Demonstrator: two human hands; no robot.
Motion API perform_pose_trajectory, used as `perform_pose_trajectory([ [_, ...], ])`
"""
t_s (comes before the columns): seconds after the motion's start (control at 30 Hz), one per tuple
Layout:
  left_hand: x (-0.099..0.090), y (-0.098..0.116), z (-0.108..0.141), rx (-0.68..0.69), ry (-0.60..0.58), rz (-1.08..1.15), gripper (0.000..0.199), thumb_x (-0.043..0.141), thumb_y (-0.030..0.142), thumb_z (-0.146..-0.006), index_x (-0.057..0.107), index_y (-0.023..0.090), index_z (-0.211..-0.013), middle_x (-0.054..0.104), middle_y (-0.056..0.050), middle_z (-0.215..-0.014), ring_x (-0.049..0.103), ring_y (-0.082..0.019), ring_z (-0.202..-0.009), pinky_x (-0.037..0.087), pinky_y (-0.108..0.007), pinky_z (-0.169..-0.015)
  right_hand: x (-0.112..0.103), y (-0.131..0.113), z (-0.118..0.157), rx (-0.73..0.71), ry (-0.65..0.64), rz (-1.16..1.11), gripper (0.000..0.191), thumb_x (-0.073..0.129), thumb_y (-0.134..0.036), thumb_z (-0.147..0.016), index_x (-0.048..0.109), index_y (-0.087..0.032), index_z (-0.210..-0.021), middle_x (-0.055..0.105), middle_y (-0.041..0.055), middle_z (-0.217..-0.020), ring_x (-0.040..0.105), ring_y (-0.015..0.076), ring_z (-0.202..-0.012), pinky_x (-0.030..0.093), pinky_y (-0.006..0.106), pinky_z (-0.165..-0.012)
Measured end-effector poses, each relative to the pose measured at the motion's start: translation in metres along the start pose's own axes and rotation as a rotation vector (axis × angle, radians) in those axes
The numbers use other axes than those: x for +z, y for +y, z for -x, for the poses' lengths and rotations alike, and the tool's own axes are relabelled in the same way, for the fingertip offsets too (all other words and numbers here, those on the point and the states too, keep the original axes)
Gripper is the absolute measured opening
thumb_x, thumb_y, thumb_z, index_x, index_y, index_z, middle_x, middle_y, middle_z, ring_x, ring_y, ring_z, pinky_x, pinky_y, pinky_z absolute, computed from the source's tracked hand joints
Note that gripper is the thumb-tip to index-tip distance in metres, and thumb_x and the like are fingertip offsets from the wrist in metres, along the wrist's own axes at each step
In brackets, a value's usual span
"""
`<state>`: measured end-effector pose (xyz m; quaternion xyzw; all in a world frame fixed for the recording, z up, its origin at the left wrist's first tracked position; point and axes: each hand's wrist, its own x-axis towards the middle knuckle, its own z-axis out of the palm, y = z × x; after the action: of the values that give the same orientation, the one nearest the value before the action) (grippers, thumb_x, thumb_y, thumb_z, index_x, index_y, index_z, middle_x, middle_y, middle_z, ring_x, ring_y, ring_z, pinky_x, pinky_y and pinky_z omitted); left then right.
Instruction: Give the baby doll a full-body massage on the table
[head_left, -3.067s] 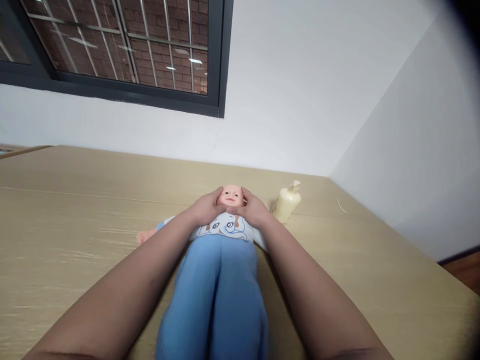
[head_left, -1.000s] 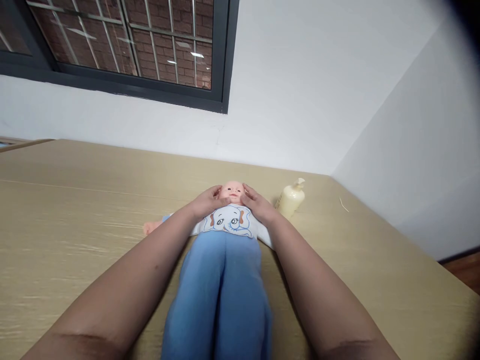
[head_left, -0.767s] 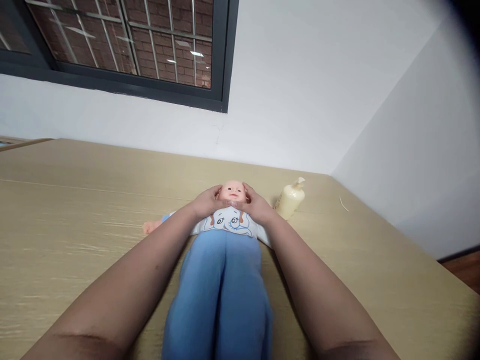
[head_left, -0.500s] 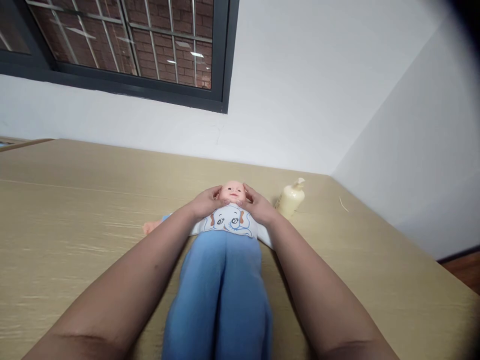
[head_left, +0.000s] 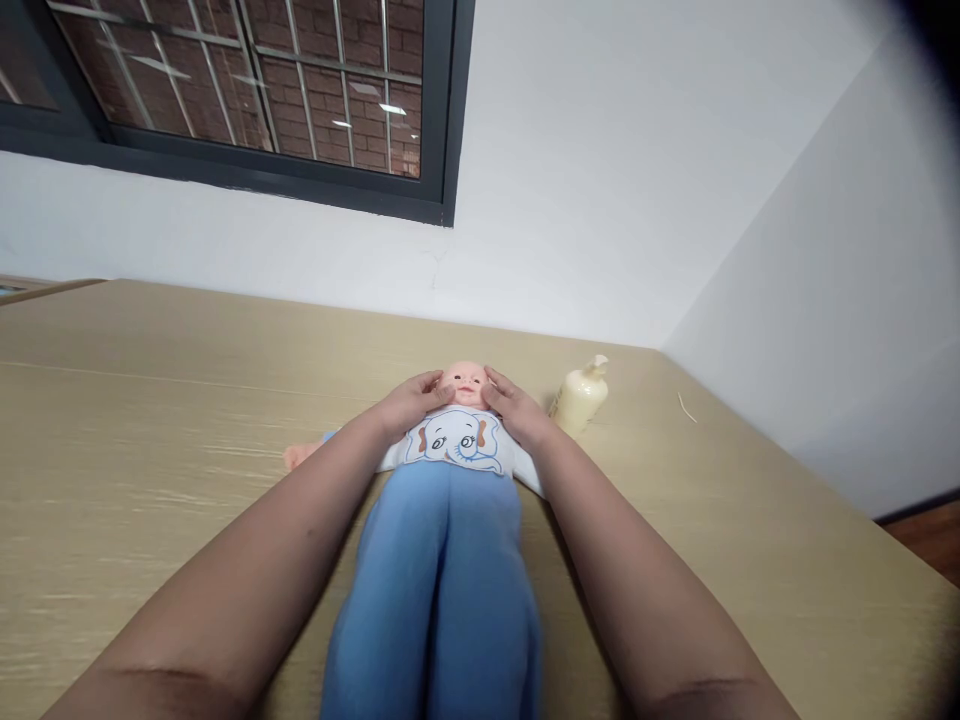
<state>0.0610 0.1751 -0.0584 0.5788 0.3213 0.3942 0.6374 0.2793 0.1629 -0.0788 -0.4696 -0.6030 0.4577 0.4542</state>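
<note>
A baby doll (head_left: 450, 560) lies face up on the wooden table (head_left: 187, 370), its head at the far end. It wears blue trousers and a white top with an elephant print. My left hand (head_left: 418, 402) rests against the left side of the doll's head, thumb on the cheek. On the opposite side, my right hand (head_left: 516, 408) cups the head the same way. Both hands hold the head between them, with the fingers partly hidden behind it. One doll hand shows beyond my left forearm; the other is hidden by my right arm.
A cream pump bottle (head_left: 581, 398) stands on the table to the right of my right hand. Farther right lies a thin pale strip (head_left: 685, 408). Behind the table's back edge rises a white wall (head_left: 562, 200) with a dark-framed, barred window (head_left: 446, 120).
Both thumbs have shifted from around the doll's chin up onto its cheeks. The hands still hold the sides of the head, and the doll lies in nearly the same place.
</note>
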Motion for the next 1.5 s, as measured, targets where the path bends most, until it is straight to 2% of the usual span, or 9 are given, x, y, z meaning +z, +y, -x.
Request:
perform_pose_trajectory([
  [0.13,0.001,0.002,0.001,0.037,0.021,-0.225,0.068,0.087,0.046,-0.069,0.064,0.018,-0.127,0.073,-0.015,-0.12,0.069,-0.037,-0.108,0.057,-0.043,-0.085,0.006,-0.016,0.008,-0.008,-0.03,0.043,0.092,0.085,-0.051,-0.07,0.043,-0.032,-0.15,0.05,0.0061,-0.153,0.054,0.0291,-0.135,0.046,0.043,-0.113],
  [0.3,-0.001,0.0,0.0,0.025,0.021,-0.246,0.069,0.085,0.048,-0.071,0.063,0.017,-0.129,0.073,-0.016,-0.118,0.071,-0.038,-0.102,0.057,-0.045,-0.083,0.009,-0.018,0.009,-0.035,-0.038,0.006,0.09,0.086,-0.045,-0.07,0.045,-0.03,-0.148,0.057,0.0072,-0.146,0.059,0.0278,-0.129,0.052,0.041,-0.106],
  [0.5,-0.004,-0.004,-0.003,0.083,-0.038,-0.21,0.07,0.084,0.049,-0.072,0.062,0.015,-0.13,0.069,-0.018,-0.126,0.067,-0.038,-0.113,0.054,-0.046,-0.091,0.007,-0.02,0.01,-0.086,-0.066,0.03,0.075,0.082,-0.037,-0.074,0.052,-0.03,-0.143,0.06,0.0059,-0.142,0.062,0.0271,-0.125,0.053,0.042,-0.105],
  [0.6,-0.004,-0.004,-0.001,0.053,-0.033,-0.182,0.071,0.084,0.049,-0.072,0.062,0.016,-0.131,0.069,-0.018,-0.126,0.067,-0.038,-0.112,0.055,-0.047,-0.089,0.005,-0.022,0.011,-0.101,-0.107,0.014,0.069,0.081,-0.04,-0.076,0.056,-0.03,-0.14,0.063,0.0054,-0.138,0.061,0.0271,-0.127,0.052,0.043,-0.107],
  [0.77,-0.005,-0.002,0.002,0.003,-0.108,0.046,0.069,0.087,0.044,-0.07,0.063,0.016,-0.129,0.067,-0.019,-0.131,0.067,-0.035,-0.113,0.053,-0.045,-0.092,-0.002,-0.008,0.005,-0.054,-0.089,-0.109,0.069,0.078,-0.047,-0.078,0.056,-0.029,-0.14,0.059,0.006,-0.145,0.057,0.0275,-0.132,0.048,0.044,-0.111],
  [1.0,-0.003,-0.008,-0.006,-0.028,0.085,0.098,0.052,0.077,0.052,-0.079,0.069,0.014,-0.114,0.073,-0.018,-0.117,0.07,-0.033,-0.104,0.054,-0.046,-0.09,-0.003,-0.001,0.0,0.011,0.008,-0.134,0.066,0.067,-0.055,-0.087,0.052,-0.025,-0.144,0.061,0.0086,-0.142,0.06,0.0256,-0.129,0.048,0.044,-0.11],
  [1.07,0.0,-0.007,-0.006,-0.006,0.07,0.056,0.056,0.076,0.055,-0.079,0.069,0.014,-0.117,0.073,-0.017,-0.118,0.069,-0.034,-0.107,0.054,-0.045,-0.091,0.0,-0.008,0.003,-0.01,-0.009,-0.093,0.068,0.074,-0.055,-0.082,0.055,-0.026,-0.141,0.062,0.0084,-0.141,0.061,0.026,-0.128,0.049,0.042,-0.109],
  [1.23,0.002,0.002,-0.001,0.006,0.058,-0.313,0.071,0.086,0.048,-0.068,0.064,0.019,-0.128,0.073,-0.014,-0.121,0.069,-0.037,-0.108,0.057,-0.042,-0.083,0.01,-0.022,0.011,-0.016,-0.063,-0.098,0.077,0.088,-0.043,-0.069,0.056,-0.028,-0.138,0.065,0.0076,-0.136,0.065,0.0269,-0.121,0.055,0.038,-0.1],
  [1.5,-0.002,-0.001,-0.002,0.104,-0.03,-0.322,0.068,0.082,0.047,-0.073,0.062,0.017,-0.131,0.07,-0.015,-0.126,0.066,-0.036,-0.116,0.055,-0.042,-0.089,0.006,-0.014,0.007,-0.04,-0.03,-0.067,0.081,0.088,-0.032,-0.068,0.053,-0.026,-0.141,0.06,0.0096,-0.142,0.062,0.0275,-0.125,0.057,0.04,-0.1],
])
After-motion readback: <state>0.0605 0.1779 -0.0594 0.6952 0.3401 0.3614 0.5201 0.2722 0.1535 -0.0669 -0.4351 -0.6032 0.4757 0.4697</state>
